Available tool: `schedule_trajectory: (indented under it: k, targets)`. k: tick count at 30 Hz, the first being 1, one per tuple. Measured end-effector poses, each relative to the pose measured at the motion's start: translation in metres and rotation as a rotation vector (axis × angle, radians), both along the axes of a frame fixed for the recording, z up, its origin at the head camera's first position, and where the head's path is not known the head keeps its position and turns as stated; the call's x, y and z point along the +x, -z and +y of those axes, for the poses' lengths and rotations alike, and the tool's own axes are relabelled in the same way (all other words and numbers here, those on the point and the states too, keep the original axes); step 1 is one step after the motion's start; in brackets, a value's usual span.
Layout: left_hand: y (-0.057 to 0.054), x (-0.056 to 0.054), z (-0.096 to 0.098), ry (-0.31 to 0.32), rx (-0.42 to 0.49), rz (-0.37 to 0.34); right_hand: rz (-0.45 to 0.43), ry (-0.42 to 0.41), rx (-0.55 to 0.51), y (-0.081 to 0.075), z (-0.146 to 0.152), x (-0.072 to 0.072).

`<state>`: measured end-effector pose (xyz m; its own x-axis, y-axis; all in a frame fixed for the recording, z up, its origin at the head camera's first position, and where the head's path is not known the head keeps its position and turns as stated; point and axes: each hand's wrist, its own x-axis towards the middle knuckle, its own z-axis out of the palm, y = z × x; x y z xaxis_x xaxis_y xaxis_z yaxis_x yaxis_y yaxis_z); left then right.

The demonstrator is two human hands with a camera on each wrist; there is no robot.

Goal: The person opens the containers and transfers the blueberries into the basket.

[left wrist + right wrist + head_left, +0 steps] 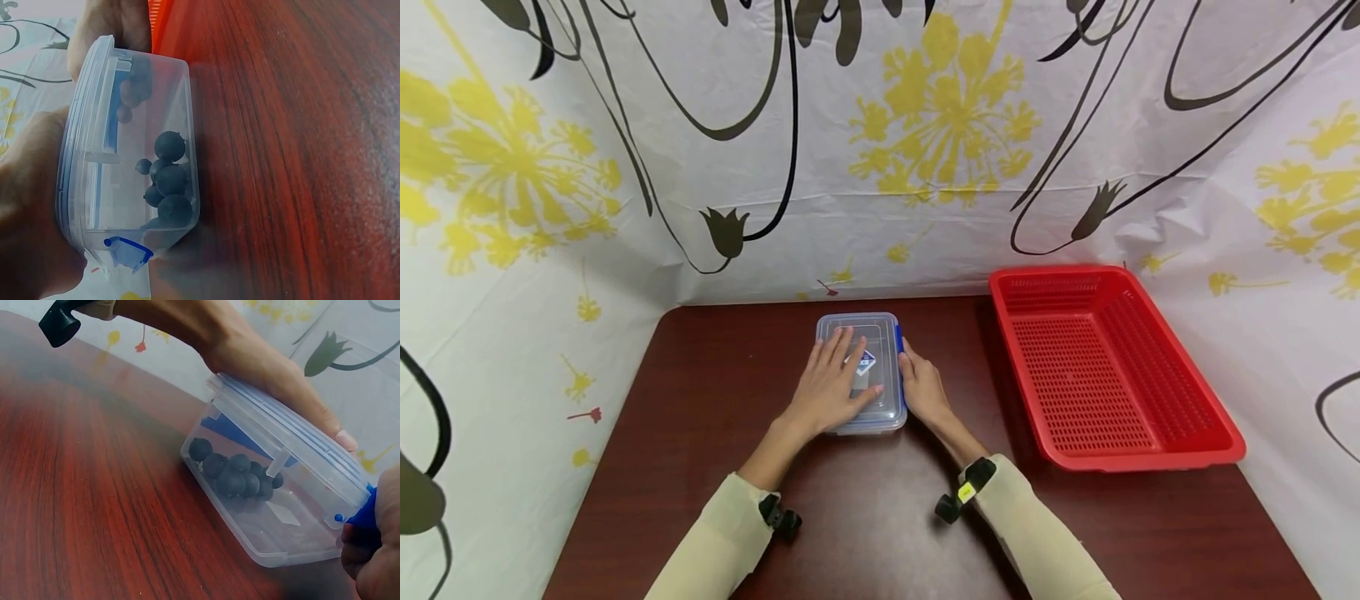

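Note:
A clear plastic food container with a transparent lid sits on the table. Through its wall, several dark round balls of mixed sizes show in a cluster on the bottom; the right wrist view has these balls too. My left hand lies flat on the lid, fingers spread. At the container's right side, my right hand curls its fingers and thumb about a blue latch. A blue-edged clip juts from the opposite side. Part of the right hand is cut off in its wrist view.
To the right stands a red perforated plastic basket with nothing in it. The dark brown wooden table carries both. White cloth with yellow and grey flower prints hangs behind and along the sides.

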<state>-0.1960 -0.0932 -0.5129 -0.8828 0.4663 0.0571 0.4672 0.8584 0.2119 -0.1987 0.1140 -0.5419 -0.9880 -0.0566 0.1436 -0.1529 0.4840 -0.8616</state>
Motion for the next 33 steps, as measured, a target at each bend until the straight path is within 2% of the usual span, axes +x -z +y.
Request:
schedule_trajectory:
  k: [6, 9, 16, 19, 20, 26, 27, 33]
  targets:
    - [0.000, -0.001, 0.001, -0.002, 0.000, -0.017, 0.000, -0.009, -0.031, 0.001, 0.002, -0.001]
    - [0.000, 0.000, 0.000, -0.005, 0.003, -0.020, -0.037, -0.016, -0.111, 0.005, 0.004, -0.001]
    - [0.000, 0.001, -0.001, -0.013, 0.003, -0.014, -0.107, -0.035, -0.380, 0.015, 0.004, -0.004]
    - [0.001, 0.001, -0.002, -0.013, 0.008, -0.004, -0.120, -0.008, -0.412, 0.017, 0.004, -0.003]
    - [0.001, 0.001, -0.002, -0.013, 0.009, -0.002, -0.130, 0.003, -0.407, 0.013, 0.004, 0.000]
    - [0.002, 0.002, -0.003, -0.019, 0.024, 0.006, -0.145, 0.063, -0.310, 0.017, 0.006, 0.001]
    - [0.002, 0.002, -0.003, -0.020, 0.030, 0.008, -0.138, 0.073, -0.288, 0.023, 0.006, -0.001]
    - [0.002, 0.001, -0.002, -0.014, 0.067, -0.004, -0.098, 0.110, -0.071, 0.023, 0.010, -0.003]
